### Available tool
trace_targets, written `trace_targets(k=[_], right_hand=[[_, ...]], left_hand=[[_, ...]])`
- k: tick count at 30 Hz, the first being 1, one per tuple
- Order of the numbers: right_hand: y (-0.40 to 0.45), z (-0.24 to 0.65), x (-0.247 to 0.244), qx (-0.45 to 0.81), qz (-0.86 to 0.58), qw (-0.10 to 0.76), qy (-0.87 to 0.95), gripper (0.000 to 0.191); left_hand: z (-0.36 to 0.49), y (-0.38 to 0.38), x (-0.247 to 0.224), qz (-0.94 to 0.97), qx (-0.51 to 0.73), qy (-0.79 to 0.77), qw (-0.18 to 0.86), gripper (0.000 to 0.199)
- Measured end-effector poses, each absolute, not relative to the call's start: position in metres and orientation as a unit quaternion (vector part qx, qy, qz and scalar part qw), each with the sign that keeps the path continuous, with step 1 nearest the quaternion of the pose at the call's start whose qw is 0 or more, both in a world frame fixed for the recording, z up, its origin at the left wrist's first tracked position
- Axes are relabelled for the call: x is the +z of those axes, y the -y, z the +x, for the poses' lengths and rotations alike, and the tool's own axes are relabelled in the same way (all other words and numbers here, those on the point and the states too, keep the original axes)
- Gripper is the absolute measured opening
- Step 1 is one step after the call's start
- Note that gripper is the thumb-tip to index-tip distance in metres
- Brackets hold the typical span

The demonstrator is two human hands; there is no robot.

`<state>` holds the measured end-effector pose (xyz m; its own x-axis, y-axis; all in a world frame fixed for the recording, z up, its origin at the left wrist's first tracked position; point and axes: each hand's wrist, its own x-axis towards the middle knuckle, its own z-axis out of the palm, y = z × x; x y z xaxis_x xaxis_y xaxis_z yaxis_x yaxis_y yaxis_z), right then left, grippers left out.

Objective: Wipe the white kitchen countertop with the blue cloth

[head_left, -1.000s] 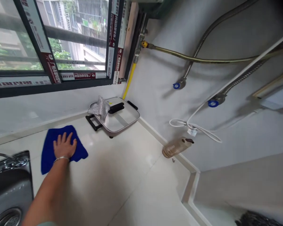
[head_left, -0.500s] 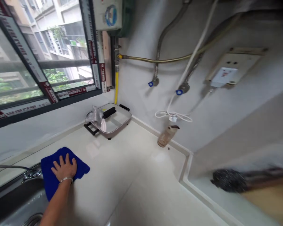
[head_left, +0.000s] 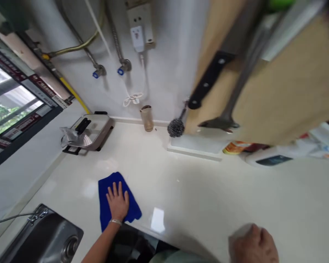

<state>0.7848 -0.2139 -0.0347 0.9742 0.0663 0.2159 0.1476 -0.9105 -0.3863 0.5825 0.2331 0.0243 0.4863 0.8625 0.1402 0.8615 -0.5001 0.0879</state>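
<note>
The left hand [head_left: 117, 204] lies palm down on a blue cloth [head_left: 132, 209], its fingers spread and pointing away from the body, with a bracelet [head_left: 116, 221] at the wrist. The cloth is flat on the pale counter [head_left: 192, 190], near its front edge and to the right of the metal sink [head_left: 44, 237]. Over to the right, the right hand [head_left: 254, 245] is low over the counter, well apart from the cloth; it is blurred and partly cut off, so I can't tell how its fingers are set. Back in the corner sits a lidded pan [head_left: 97, 126] with crumpled clear plastic [head_left: 72, 137] on its left side. A brownish bottle [head_left: 147, 118] stands near the wall, and a dark scrubber [head_left: 176, 128] hangs beside a wooden board [head_left: 285, 95].
</note>
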Motion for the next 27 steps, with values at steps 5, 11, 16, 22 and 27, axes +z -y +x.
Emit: trace_targets(k=[5, 11, 16, 22, 27], right_hand=[[0.207, 0.784, -0.038, -0.096, -0.978, 0.173, 0.071, 0.062], [0.221, 0.791, -0.025, -0.119, -0.974, 0.121, 0.147, 0.061], [0.244, 0.804, -0.02, -0.118, -0.971, 0.114, 0.176, 0.053], [0.251, 0.815, -0.025, -0.146, -0.96, 0.142, 0.194, 0.047], [0.253, 0.818, -0.024, -0.149, -0.95, 0.179, 0.207, 0.049]], left_hand=[[0.637, -0.121, 0.02, 0.945, 0.045, -0.325, 0.022, 0.06], [0.708, -0.01, 0.024, 0.99, -0.008, -0.089, 0.11, 0.071], [0.774, 0.056, 0.025, 0.984, -0.022, 0.047, 0.169, 0.073], [0.824, 0.09, 0.017, 0.975, -0.002, 0.066, 0.211, 0.064], [0.794, 0.055, 0.021, 0.972, -0.006, 0.093, 0.217, 0.059]])
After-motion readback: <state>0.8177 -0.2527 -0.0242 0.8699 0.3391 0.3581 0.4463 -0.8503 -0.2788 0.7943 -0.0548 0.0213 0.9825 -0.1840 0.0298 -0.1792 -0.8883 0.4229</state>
